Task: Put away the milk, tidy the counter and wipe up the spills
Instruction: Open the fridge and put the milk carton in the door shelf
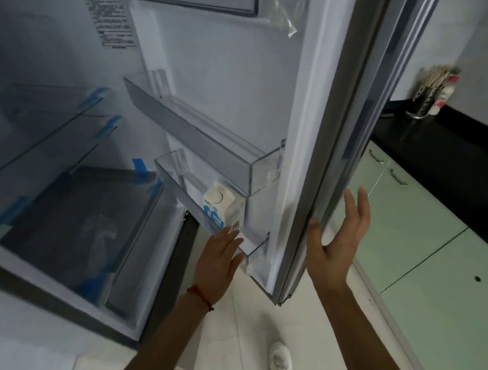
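Observation:
A white and blue milk carton [223, 207] stands upright in the lower clear door bin [179, 187] of the open fridge door [304, 127]. My left hand [219, 264] is flat and open just below the carton, its fingertips at the bin's front wall. My right hand [340, 243] is open on the outer edge of the door, with the thumb on the door's rim and the fingers spread behind it. Neither hand holds anything.
An upper door bin [197, 136] holds nothing. Glass shelves [50, 128] and a drawer [72, 226] with blue tape fill the fridge's inside. Pale green cabinets [422, 247] and a black counter [440, 150] with a utensil holder [425, 101] lie right of the door.

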`<state>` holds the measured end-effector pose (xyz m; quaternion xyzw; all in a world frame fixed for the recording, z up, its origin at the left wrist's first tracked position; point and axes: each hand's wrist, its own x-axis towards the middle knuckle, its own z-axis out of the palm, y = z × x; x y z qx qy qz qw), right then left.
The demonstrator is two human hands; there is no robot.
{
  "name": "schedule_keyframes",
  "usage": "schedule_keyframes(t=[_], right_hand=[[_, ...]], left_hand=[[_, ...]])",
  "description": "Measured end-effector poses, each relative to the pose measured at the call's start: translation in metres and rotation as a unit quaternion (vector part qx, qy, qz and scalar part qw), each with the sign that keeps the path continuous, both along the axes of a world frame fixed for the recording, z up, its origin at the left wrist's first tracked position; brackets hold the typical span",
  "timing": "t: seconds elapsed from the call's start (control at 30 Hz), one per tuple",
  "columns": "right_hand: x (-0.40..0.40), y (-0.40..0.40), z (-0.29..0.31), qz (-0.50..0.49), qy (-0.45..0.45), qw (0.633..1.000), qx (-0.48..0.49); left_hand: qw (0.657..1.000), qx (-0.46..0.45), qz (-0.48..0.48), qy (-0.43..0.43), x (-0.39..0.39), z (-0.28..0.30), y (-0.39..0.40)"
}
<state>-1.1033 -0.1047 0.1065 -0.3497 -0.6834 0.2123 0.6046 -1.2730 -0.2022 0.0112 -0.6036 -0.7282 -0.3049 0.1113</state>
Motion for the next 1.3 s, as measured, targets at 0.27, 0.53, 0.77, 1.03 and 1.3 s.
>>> schedule_keyframes(t=[0.27,0.53,0.77,1.03,1.3], right_hand=[[-0.022,-0.053,0.011,0.146,0.047,0.983,-0.103],[-0.067,-0.108,0.001,0.312,-0.036,0.948,-0.056],[-0.116,-0.157,-0.001,0.375,-0.035,0.926,-0.001],[-0.172,-0.182,-0.006,0.439,-0.135,0.883,0.092],[-0.186,-0.185,-0.013,0.436,-0.147,0.882,0.103]], left_hand=[[0.994,0.006,0.111,-0.018,-0.001,0.049,-0.103],[0.927,0.242,0.271,0.093,-0.027,0.13,-0.208],[0.871,0.305,0.38,-0.057,-0.089,0.148,-0.232],[0.886,0.265,0.317,-0.208,-0.118,0.132,-0.234],[0.895,0.258,0.308,-0.195,-0.124,0.127,-0.238]])
